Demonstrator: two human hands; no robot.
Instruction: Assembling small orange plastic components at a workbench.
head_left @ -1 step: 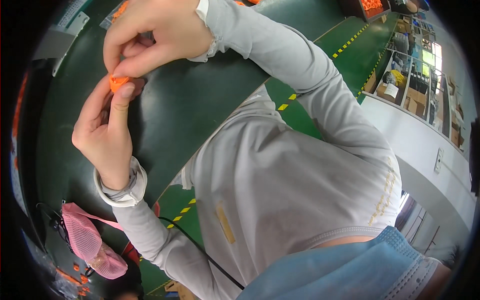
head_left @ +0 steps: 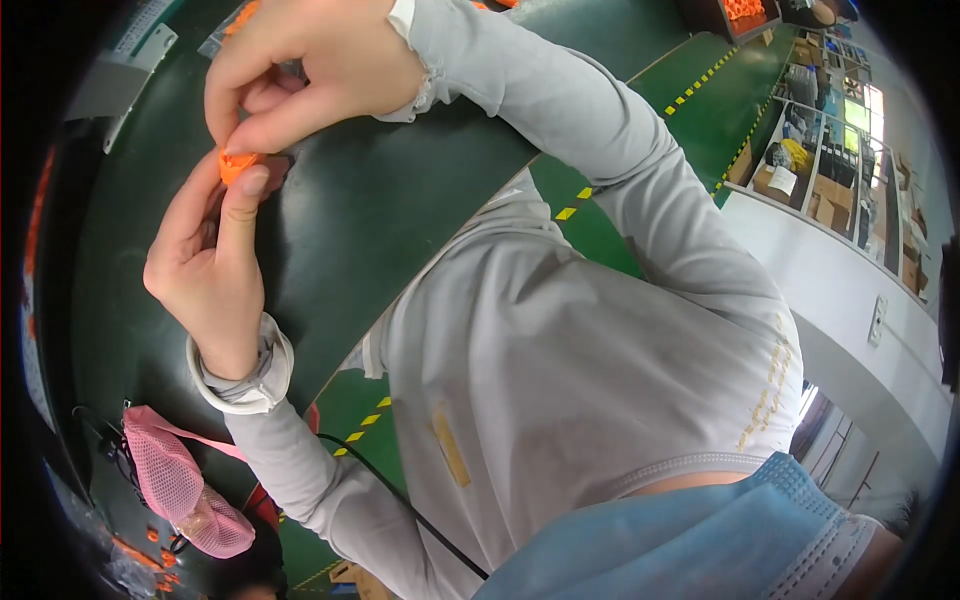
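Note:
A small rounded orange plastic-looking part [head_left: 238,167] is held above the table between the thumb and fingers of my left hand [head_left: 212,285]. My right hand [head_left: 318,72] comes from above, its thumb and index fingertip pinched against the part's upper edge. The two hands meet at the part, and the fingertips cover much of it. Its exact kind cannot be made out. Beneath both hands is the dark green tabletop [head_left: 340,235].
A pink mesh pouch [head_left: 175,480] lies at the lower left, close to several small orange pieces [head_left: 160,560]. At the far left, a clear bag [head_left: 215,42] lies behind my right hand. A bin of orange parts [head_left: 735,22] stands far right, with shelves of boxes [head_left: 825,180] beyond.

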